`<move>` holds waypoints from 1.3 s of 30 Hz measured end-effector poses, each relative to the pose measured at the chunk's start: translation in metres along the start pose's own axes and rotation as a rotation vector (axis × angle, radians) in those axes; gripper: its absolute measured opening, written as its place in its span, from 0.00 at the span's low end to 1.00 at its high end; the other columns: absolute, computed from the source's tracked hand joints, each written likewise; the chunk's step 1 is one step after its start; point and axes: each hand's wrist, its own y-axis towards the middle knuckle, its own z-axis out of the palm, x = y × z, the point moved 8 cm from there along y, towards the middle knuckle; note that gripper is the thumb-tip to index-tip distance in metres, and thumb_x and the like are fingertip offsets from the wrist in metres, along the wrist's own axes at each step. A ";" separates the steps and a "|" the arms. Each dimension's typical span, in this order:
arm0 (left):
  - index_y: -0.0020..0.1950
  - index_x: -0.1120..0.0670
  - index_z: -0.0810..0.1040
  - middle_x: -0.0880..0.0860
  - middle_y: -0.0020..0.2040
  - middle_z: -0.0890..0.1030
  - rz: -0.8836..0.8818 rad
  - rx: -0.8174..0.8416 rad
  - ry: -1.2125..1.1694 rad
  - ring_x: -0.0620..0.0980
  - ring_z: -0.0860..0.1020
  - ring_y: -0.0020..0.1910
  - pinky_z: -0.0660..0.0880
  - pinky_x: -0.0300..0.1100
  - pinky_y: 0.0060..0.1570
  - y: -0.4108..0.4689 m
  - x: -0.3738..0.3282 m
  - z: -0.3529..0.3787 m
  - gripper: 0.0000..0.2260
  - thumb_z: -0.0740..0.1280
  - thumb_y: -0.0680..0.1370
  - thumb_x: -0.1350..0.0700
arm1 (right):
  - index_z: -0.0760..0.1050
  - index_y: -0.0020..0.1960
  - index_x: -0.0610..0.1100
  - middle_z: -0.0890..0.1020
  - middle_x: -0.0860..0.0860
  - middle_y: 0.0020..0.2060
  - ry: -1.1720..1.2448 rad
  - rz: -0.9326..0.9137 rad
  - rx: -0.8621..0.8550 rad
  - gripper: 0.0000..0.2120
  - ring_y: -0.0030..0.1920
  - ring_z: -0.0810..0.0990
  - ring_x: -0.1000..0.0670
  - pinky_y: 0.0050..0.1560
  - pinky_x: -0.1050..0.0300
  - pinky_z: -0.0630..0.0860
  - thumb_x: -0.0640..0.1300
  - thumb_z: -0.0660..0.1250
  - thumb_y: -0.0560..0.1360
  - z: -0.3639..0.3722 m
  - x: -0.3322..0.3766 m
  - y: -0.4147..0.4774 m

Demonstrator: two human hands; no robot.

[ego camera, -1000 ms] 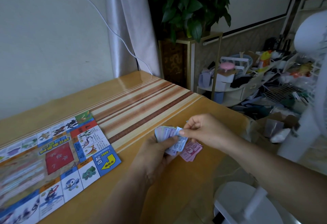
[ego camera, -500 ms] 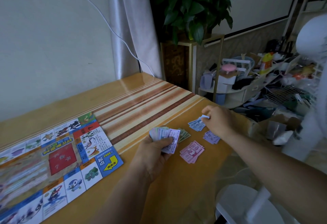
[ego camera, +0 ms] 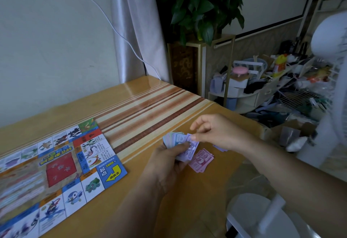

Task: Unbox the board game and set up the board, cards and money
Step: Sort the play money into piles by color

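The colourful game board (ego camera: 56,170) lies unfolded on the left of the wooden table (ego camera: 131,98). My left hand (ego camera: 169,160) grips a fanned stack of play money (ego camera: 177,141) above the table's right part. My right hand (ego camera: 216,132) pinches the top purple note (ego camera: 189,140) of that stack. A small pile of pink notes (ego camera: 201,160) lies on the table just below the hands. A bit of a purple pile (ego camera: 219,148) shows under my right wrist; other piles are hidden behind the hand.
A white standing fan (ego camera: 330,80) and its round base (ego camera: 262,217) stand close on the right. A potted plant on a gold stand (ego camera: 199,12) sits behind the table corner. Cluttered shelves (ego camera: 262,87) fill the right background. A striped runner (ego camera: 150,110) crosses the table.
My right hand laid a blue note on a pile at the table's right edge, then came back to the stack in my left hand and now pinches a purple note.
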 end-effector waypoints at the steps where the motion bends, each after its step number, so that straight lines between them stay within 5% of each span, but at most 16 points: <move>1: 0.52 0.61 0.76 0.58 0.39 0.84 -0.025 0.003 -0.049 0.50 0.82 0.35 0.80 0.39 0.30 -0.001 0.001 0.001 0.06 0.65 0.76 0.67 | 0.76 0.49 0.50 0.83 0.55 0.38 -0.005 0.008 -0.023 0.06 0.40 0.81 0.58 0.41 0.65 0.72 0.44 0.72 0.73 -0.007 -0.002 -0.001; 9: 0.54 0.63 0.74 0.60 0.39 0.84 -0.051 0.026 -0.126 0.50 0.83 0.34 0.80 0.39 0.32 -0.002 0.005 -0.001 0.07 0.58 0.80 0.68 | 0.75 0.49 0.48 0.82 0.47 0.45 -0.208 0.186 -0.264 0.06 0.43 0.79 0.52 0.37 0.61 0.71 0.41 0.71 0.74 -0.060 -0.069 -0.010; 14: 0.55 0.60 0.75 0.57 0.34 0.84 -0.031 0.015 -0.095 0.48 0.82 0.30 0.77 0.37 0.27 -0.004 0.005 -0.001 0.10 0.61 0.77 0.71 | 0.77 0.55 0.50 0.73 0.58 0.39 -0.591 0.181 -0.395 0.11 0.40 0.72 0.56 0.37 0.62 0.65 0.47 0.71 0.73 -0.058 -0.072 -0.015; 17: 0.54 0.59 0.76 0.55 0.34 0.82 -0.009 -0.006 -0.041 0.46 0.81 0.28 0.76 0.36 0.26 -0.003 0.004 -0.004 0.11 0.63 0.76 0.71 | 0.78 0.53 0.48 0.75 0.57 0.43 -0.427 0.013 -0.468 0.10 0.43 0.74 0.56 0.40 0.62 0.68 0.51 0.69 0.74 -0.055 -0.043 -0.018; 22: 0.55 0.58 0.77 0.54 0.36 0.83 0.034 -0.014 0.047 0.46 0.81 0.29 0.76 0.36 0.26 -0.002 0.003 -0.002 0.12 0.66 0.75 0.70 | 0.78 0.46 0.50 0.83 0.56 0.39 -0.072 -0.008 -0.060 0.13 0.40 0.80 0.61 0.42 0.65 0.74 0.59 0.69 0.71 -0.004 -0.005 -0.010; 28: 0.55 0.58 0.76 0.56 0.43 0.83 0.067 0.007 0.106 0.48 0.82 0.37 0.80 0.39 0.36 0.004 -0.004 0.004 0.11 0.68 0.74 0.67 | 0.77 0.48 0.47 0.83 0.54 0.38 0.046 0.024 0.059 0.09 0.40 0.81 0.57 0.47 0.61 0.75 0.44 0.74 0.71 0.004 -0.001 0.001; 33: 0.58 0.64 0.74 0.61 0.44 0.81 -0.052 0.002 -0.127 0.51 0.81 0.39 0.81 0.40 0.33 0.007 -0.007 0.005 0.11 0.65 0.77 0.65 | 0.78 0.49 0.47 0.83 0.52 0.41 0.096 0.063 -0.122 0.06 0.41 0.80 0.57 0.41 0.63 0.72 0.42 0.72 0.73 -0.036 -0.014 0.020; 39: 0.63 0.66 0.70 0.63 0.39 0.83 -0.075 0.005 -0.200 0.53 0.83 0.35 0.81 0.41 0.31 0.005 -0.007 -0.005 0.13 0.57 0.79 0.68 | 0.76 0.46 0.47 0.83 0.48 0.46 -0.220 0.176 -0.355 0.04 0.43 0.79 0.51 0.40 0.59 0.73 0.42 0.71 0.74 -0.049 -0.071 0.039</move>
